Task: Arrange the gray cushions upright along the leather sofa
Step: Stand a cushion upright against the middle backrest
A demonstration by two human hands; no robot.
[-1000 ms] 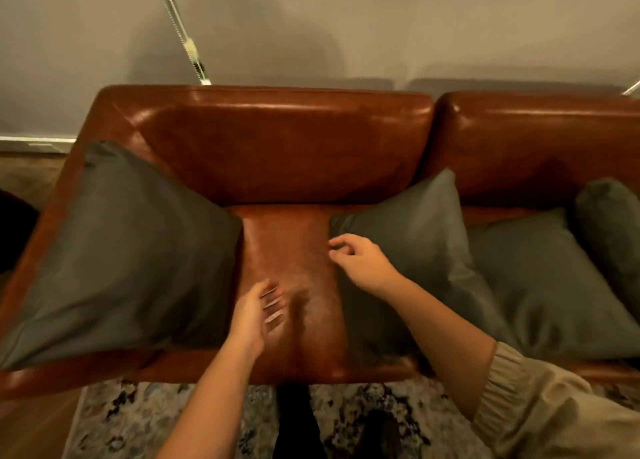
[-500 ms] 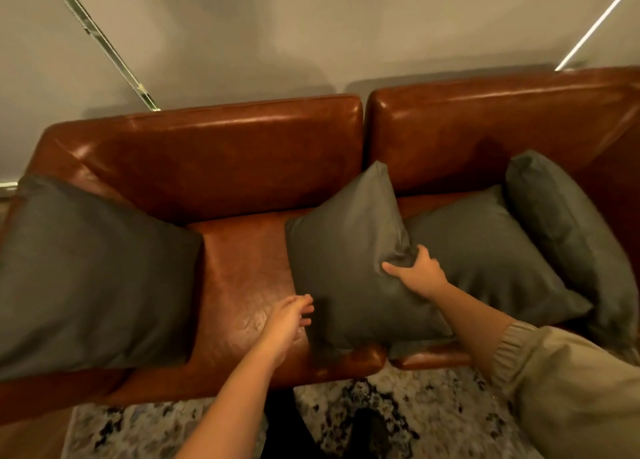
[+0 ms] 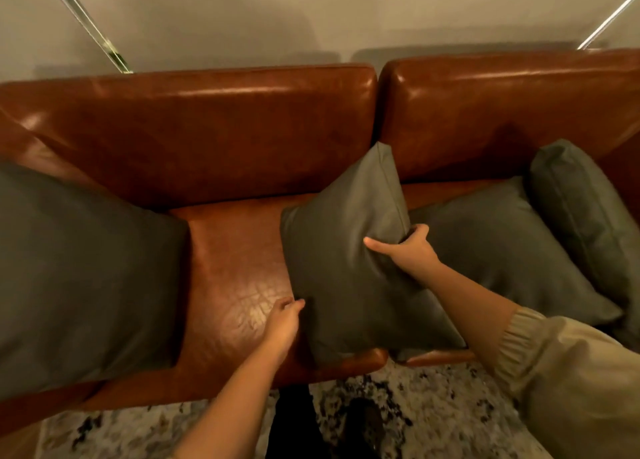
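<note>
Here, the middle cushion [image 3: 349, 258] lies directly ahead of you, at the seam between the two seat pads of the sofa [image 3: 235, 264], its long axis running from front edge to backrest. Your right hand [image 3: 408, 251] is clenched on its right edge; your left hand [image 3: 282, 323] curls against its lower left edge, grip unclear. The cover is smooth gray fabric, soft and square; the leather is glossy.

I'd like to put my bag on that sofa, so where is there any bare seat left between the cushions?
One bare strip of seat lies between the big left cushion and the middle cushion, which the right hand grips and the left hand touches. Right of it is crowded: a flat cushion and an end cushion overlap.
</note>
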